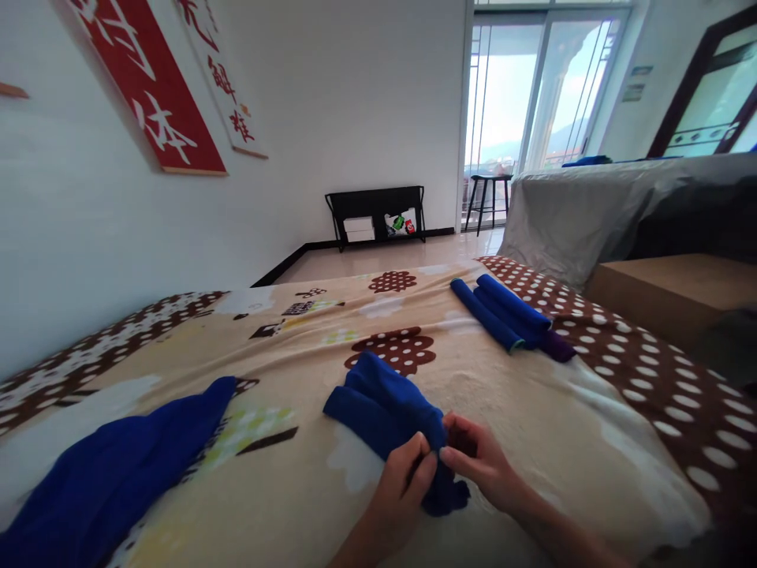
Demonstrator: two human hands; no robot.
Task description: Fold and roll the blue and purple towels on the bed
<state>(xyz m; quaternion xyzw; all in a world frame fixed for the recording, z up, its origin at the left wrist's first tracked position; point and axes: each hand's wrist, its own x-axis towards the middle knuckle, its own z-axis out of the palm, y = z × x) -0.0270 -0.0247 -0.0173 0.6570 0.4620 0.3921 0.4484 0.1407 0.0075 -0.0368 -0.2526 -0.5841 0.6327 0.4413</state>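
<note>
A blue cloth, bunched and partly folded, lies on the patterned blanket in front of me. My left hand pinches its near edge between thumb and fingers. Close beside it, my right hand pinches the same edge, the fingertips of both hands nearly meeting. A darker end of the cloth hangs down below my fingers onto the blanket. Farther right lie several blue cloth rolls side by side, with a dark purple end showing. Spread loosely at the left is another blue cloth.
The beige and brown blanket covers the surface under the cloths. To the right stand a cardboard box and a grey-covered table. A black rack is by the far wall, and a stool by the glass door.
</note>
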